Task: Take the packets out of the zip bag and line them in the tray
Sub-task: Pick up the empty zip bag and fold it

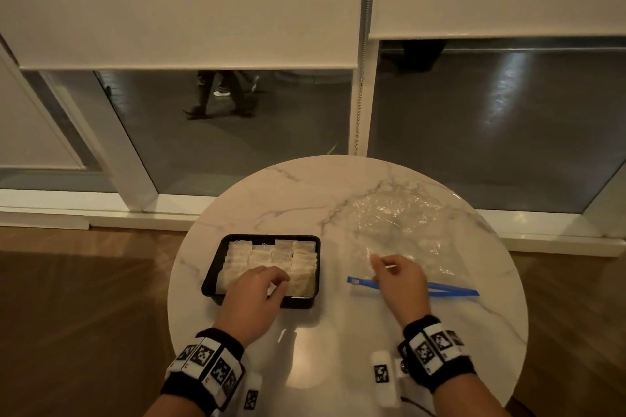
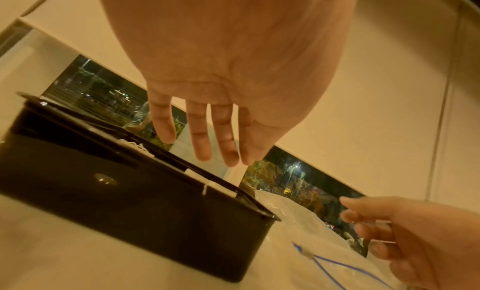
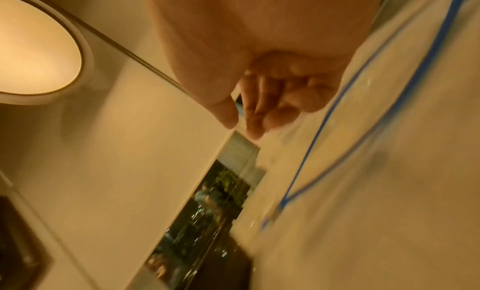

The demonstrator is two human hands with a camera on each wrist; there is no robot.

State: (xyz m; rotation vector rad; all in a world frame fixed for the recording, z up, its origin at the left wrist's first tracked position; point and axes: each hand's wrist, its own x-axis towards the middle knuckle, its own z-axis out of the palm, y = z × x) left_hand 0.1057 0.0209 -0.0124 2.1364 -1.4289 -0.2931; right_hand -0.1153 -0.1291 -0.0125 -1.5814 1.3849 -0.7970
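On the round white marble desk (image 1: 305,200), the black rectangular plastic tray (image 1: 216,267) holds rows of pale paper packets (image 1: 271,254). The left hand (image 1: 252,294) hovers above its near edge, fingers relaxed and empty. The right hand (image 1: 399,284), loosely curled, is over the clear blue-zippered zip bag (image 1: 399,220) lying flat to the tray's right.

tray (image 1: 211,276): glossy black plastic | zip bag (image 1: 399,223): clear crinkled plastic | table (image 1: 305,193): polished marble

The light is dim and yellow. A round lamp (image 3: 33,46) glows. The table (image 1: 305,366) shines with glare. The right wrist picture is very blurry.
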